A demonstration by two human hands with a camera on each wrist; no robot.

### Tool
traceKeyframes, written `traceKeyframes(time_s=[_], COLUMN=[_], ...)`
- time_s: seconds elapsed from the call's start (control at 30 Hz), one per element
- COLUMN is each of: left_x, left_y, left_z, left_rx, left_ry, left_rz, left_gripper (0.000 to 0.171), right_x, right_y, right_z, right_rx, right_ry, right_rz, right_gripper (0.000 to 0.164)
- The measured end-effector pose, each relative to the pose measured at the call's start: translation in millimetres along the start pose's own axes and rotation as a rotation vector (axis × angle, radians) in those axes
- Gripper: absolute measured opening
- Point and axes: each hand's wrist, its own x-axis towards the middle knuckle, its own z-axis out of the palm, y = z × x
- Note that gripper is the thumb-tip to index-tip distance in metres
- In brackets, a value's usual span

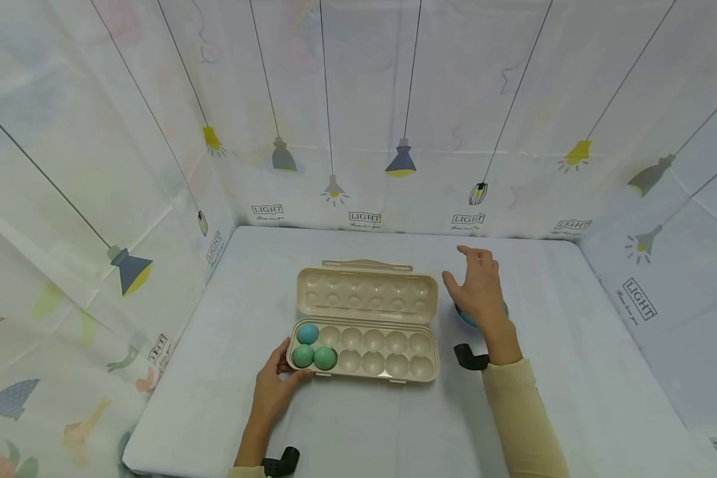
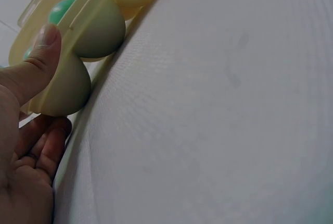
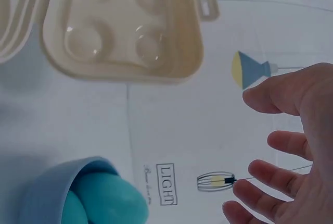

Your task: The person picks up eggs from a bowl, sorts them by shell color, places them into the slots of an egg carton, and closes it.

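An open beige egg carton (image 1: 367, 348) lies on the white table, its lid (image 1: 367, 295) folded back. At its left end sit one blue egg (image 1: 308, 333) and two green eggs (image 1: 303, 356) (image 1: 325, 358). My left hand (image 1: 273, 388) holds that end; in the left wrist view the thumb (image 2: 44, 60) lies over the rim and the fingers bend beneath the cups. Right of the carton, my right hand (image 1: 480, 289) hovers with fingers spread, holding nothing. Below it a blue bowl (image 3: 49, 187) is partly hidden; the right wrist view shows teal eggs (image 3: 112, 198) in it.
The white table (image 1: 573, 332) spreads around the carton. A white curtain (image 1: 358, 99) printed with hanging lamps stands along its back and sides.
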Motion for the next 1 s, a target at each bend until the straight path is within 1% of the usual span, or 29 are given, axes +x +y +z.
traceKeyframes(time_s=[0.23, 0.37, 0.5, 0.77, 1.0], left_x=[-0.7, -1.3, -0.8, -0.6, 0.2], left_y=[-0.1, 0.0, 0.4, 2.4, 0.7], left_z=[0.2, 0.2, 0.4, -0.3, -0.3], left_rx=[0.003, 0.003, 0.000, 0.007, 0.008], left_ry=[0.003, 0.004, 0.003, 0.014, 0.002], left_rz=[-0.006, -0.003, 0.002, 0.027, -0.001], left_gripper=[0.085, 0.085, 0.085, 0.086, 0.087], right_x=[8.5, 9.0, 6.5, -0.2, -2.6], right_y=[40.3, 57.7, 70.3, 82.4, 86.3], right_z=[2.9, 7.2, 11.5, 20.7, 26.4], right_rx=[-0.026, -0.039, -0.068, -0.168, -0.203], right_ry=[-0.095, -0.162, -0.217, -0.271, -0.306], right_rz=[0.078, 0.126, 0.164, 0.197, 0.210], right_gripper=[0.062, 0.065, 0.067, 0.066, 0.063])
